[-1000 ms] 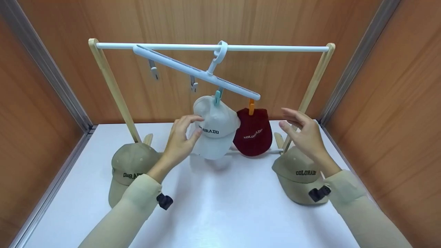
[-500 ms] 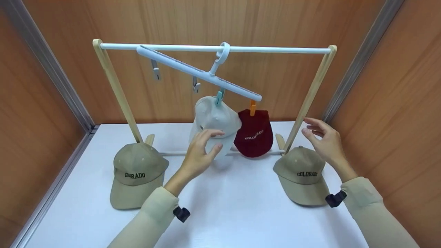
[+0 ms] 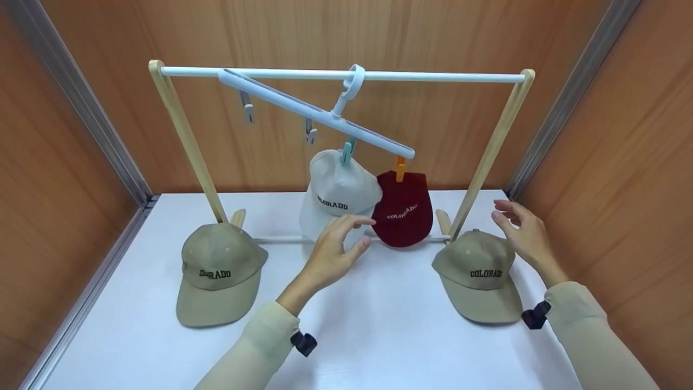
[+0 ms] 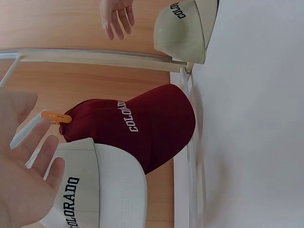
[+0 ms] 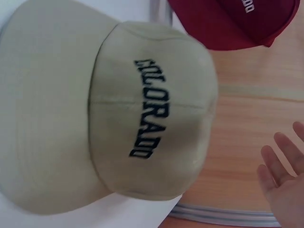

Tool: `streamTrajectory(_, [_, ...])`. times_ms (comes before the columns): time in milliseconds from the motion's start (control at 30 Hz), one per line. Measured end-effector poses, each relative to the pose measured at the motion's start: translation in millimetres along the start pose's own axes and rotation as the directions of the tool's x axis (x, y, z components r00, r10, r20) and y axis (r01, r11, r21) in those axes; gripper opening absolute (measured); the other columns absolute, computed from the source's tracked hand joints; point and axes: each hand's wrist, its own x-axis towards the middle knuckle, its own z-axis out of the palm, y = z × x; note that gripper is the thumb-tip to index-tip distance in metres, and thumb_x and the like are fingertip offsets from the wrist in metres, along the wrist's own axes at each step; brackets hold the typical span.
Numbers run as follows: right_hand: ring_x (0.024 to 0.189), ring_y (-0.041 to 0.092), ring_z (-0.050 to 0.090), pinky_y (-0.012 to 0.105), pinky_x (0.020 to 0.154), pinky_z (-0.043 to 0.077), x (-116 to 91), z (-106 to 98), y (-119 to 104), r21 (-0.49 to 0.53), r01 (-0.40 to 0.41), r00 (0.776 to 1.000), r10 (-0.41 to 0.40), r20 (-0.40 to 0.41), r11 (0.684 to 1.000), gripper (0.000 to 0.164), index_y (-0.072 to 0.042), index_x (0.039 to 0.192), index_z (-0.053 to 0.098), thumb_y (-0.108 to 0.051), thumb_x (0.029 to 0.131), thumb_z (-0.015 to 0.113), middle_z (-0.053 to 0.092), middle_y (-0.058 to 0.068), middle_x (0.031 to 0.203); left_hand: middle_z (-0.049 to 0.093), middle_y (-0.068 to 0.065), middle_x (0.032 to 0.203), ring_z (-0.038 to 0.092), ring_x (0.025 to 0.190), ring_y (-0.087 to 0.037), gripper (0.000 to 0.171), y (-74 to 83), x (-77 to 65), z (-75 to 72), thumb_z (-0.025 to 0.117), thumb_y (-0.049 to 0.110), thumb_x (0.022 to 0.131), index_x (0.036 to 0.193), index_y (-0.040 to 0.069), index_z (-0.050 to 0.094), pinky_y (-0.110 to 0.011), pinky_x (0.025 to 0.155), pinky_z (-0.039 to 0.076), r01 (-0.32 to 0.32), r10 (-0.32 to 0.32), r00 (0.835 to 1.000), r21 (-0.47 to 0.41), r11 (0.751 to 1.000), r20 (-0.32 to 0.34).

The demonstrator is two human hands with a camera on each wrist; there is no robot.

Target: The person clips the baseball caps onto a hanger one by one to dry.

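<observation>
Left hand (image 3: 338, 252) is empty, fingers loosely bent, thumb and forefinger apart, in front of the lower part of the white cap (image 3: 346, 184). Whether a fingertip brushes the brim is hard to tell from the head view. Right hand (image 3: 528, 238) is also empty, fingers relaxed, just beside the crown of the right tan cap (image 3: 482, 292), gripping nothing.

Change: both hands have shifted to the person's right over the last second. The right hand has gone from beside the maroon cap (image 3: 403, 230) to the far side of the right tan cap; the left has slid across the white cap's front, leaving most of its lettering uncovered. Looks like the two hung caps are done with for now and attention is moving to the right tan cap, which is not yet clipped.

White cap hangs from the teal clip (image 3: 346, 154), maroon from the orange clip (image 3: 400, 169), both on the hanger (image 3: 287, 101), which tilts down on their side. Two grey clips (image 3: 248, 112) hold nothing. Hanger hooks over the rack rail (image 3: 444, 77). Left tan cap (image 3: 216, 254) sits on the white table (image 3: 379, 346), brim forward, as does the right one.
</observation>
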Motion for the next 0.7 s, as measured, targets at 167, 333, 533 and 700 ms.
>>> streamTrajectory(167, [0.129, 0.044, 0.057, 0.056, 0.113, 0.044, -2.3, -1.1, 16.7, -0.025, -0.006, 0.999, 0.007, 0.036, 1.000, 0.047, 0.001, 0.145, 0.058, -0.032, 0.112, 0.055, 0.062, 0.027, 0.142, 0.068, 0.002, 0.132, 0.058, 0.127, -0.022, 0.033, -0.1, 1.0, 5.8, 0.070, 0.016, 0.104, 0.136, 0.017, 0.067, -0.046, 0.111, 0.047, -0.012, 0.012, 1.000, 0.004, 1.000, 0.005])
streamTrajectory(333, [0.130, 0.052, 0.054, 0.071, 0.112, 0.038, -8.6, -1.4, 32.6, -0.027, -0.015, 0.999, 0.016, 0.050, 1.000, 0.047, 0.004, 0.145, 0.056, -0.029, 0.112, 0.055, 0.059, 0.032, 0.142, 0.068, 0.005, 0.131, 0.058, 0.127, -0.020, 0.033, -1.8, 2.2, 12.5, 0.071, 0.015, 0.104, 0.136, 0.017, 0.067, -0.046, 0.111, 0.048, -0.008, 0.008, 1.000, 0.005, 1.000, 0.012])
streamTrajectory(533, [0.137, 0.053, 0.049, 0.075, 0.115, 0.033, -12.5, 1.0, 42.5, -0.019, -0.084, 0.990, 0.086, 0.114, 0.996, 0.054, 0.002, 0.152, 0.051, -0.037, 0.113, 0.050, 0.055, 0.032, 0.146, 0.068, 0.005, 0.132, 0.057, 0.126, -0.017, 0.033, -2.5, 0.7, 20.7, 0.070, 0.015, 0.104, 0.137, 0.018, 0.066, -0.045, 0.112, 0.047, 0.005, -0.005, 1.000, -0.008, 1.000, 0.023])
streamTrajectory(700, [0.140, 0.052, 0.047, 0.075, 0.116, 0.031, -11.5, 5.2, 48.0, -0.024, -0.123, 0.980, 0.125, 0.152, 0.992, 0.058, 0.000, 0.154, 0.048, -0.042, 0.114, 0.047, 0.055, 0.031, 0.147, 0.067, 0.006, 0.136, 0.057, 0.130, -0.019, 0.034, -3.3, -1.9, 29.7, 0.069, 0.016, 0.105, 0.138, 0.020, 0.065, -0.042, 0.114, 0.047, 0.026, -0.025, 0.999, -0.030, 0.999, 0.038])
